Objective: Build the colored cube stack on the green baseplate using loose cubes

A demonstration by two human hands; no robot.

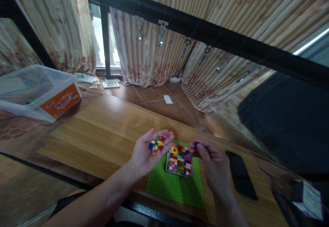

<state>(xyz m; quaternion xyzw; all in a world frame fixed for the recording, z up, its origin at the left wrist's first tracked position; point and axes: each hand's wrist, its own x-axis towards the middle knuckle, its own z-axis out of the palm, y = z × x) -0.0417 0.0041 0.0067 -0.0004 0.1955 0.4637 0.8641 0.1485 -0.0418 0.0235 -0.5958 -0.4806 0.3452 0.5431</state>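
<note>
Multicoloured brick block [179,160] is sitting on a green baseplate [174,190], just right of the lower middle of the frame, lying between the two hands. Going left to right, one clear bin [33,112] with an orange label [61,102] is standing at the left edge, and one wooden board [110,127] is stretching across the lower frame. The left hand [145,156] is resting palm up, its fingers spread flat, carrying a heap of loose bricks [157,144] – too small and crowded for an exact count. Its fingertips are reaching close to the block's upper left corner. The right hand [214,160], apart from the left, is pinching one dark purple brick [196,144] between thumb and fingers at the block's upper right corner. Both hands are appearing about equally near; whether either is touching the block, I cannot tell. The block is looking nearly square, so no long axis is standing out. One baseplate and one block are showing – and, farther right, one black phone [241,175] is lying on the board.
</note>
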